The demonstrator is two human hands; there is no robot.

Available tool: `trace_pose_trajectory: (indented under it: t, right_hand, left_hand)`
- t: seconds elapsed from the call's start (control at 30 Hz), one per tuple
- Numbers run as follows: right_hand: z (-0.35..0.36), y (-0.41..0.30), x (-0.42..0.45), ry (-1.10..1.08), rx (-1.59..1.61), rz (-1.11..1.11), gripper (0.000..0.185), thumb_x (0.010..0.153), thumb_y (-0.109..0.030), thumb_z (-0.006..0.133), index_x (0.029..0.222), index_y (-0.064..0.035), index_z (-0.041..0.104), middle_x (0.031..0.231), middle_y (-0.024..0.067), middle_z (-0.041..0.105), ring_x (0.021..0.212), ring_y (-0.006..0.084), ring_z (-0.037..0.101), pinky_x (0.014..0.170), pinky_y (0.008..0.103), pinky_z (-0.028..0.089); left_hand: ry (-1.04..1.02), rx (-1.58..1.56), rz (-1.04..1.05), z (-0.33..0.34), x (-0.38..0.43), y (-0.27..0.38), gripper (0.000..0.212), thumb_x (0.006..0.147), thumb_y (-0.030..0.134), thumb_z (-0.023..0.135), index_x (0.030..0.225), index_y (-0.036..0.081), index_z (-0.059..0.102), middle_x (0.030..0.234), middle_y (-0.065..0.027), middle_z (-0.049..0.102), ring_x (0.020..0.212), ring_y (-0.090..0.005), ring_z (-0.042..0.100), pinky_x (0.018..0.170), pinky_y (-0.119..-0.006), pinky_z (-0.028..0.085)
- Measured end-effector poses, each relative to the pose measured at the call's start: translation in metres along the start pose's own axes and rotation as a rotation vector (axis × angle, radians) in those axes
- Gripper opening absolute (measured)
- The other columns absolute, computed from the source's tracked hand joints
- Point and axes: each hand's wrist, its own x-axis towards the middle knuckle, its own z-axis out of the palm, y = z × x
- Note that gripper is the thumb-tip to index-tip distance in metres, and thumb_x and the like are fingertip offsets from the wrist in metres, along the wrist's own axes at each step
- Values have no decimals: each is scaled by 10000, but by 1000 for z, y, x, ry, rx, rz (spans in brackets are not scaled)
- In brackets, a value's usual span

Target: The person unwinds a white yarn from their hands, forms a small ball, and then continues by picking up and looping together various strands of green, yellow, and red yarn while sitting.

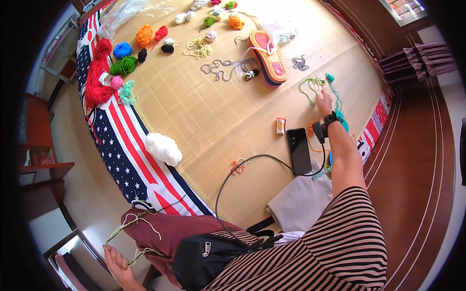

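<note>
My left hand is closed on green and white yarn strands, whose loose ends lie over my maroon trouser leg. At the far right of the mat, my right hand reaches out and touches or hovers by a loose bundle of green yarn; whether its fingers grip any of it is not clear. Beside that hand lies a teal yarn length. A dark device on a cable is strapped at my right wrist. Left of the forearm are a black smartphone and a small red and white packet.
Stacked shoe soles and tangled grey yarn lie mid-mat. Balls of orange, blue and green yarn sit at the far left. A white yarn skein rests at the left edge. A black cable crosses the mat.
</note>
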Motion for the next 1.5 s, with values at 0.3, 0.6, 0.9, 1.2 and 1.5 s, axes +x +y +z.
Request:
trace_pose_trajectory:
  t: [0.3,0.6,0.9,1.2,1.5]
  right_hand:
    - [-5,29,21,-137,-29,-182,413,792,-200,445,1167,-29,441,1134,201,469,1059,306,454,864,363,382]
    - [-56,-67,-113,-416,910,-61,430,872,-209,458,1268,-65,373,1211,49,447,1053,129,435,845,287,368]
    - [-97,-127,-208,-785,895,-139,282,882,-213,464,1103,-61,551,1004,-17,566,913,46,500,740,192,404]
    - [-25,-140,-216,-601,223,-378,263,795,-229,560,794,32,594,623,83,571,528,113,545,499,244,431]
    - [15,-162,-265,-562,221,-654,170,722,-182,569,718,-13,589,618,103,580,564,210,556,545,311,432]
  left_hand:
    - [-38,-100,-88,28,3,-15,172,918,214,389,914,55,456,559,48,239,384,-19,161,293,-173,113]
    - [-207,-38,-219,52,2,-35,157,920,182,367,869,54,441,553,38,284,386,-21,193,305,-163,135]
    - [-260,10,-263,67,-9,-51,180,930,191,345,834,63,425,546,33,283,383,-24,206,301,-155,166]
    - [-236,-26,-234,60,-20,-53,165,927,180,353,848,57,429,563,28,296,396,-27,217,312,-159,179]
    - [-321,-95,-265,61,-20,-56,171,919,181,371,879,38,455,572,24,315,405,-28,236,330,-161,203]
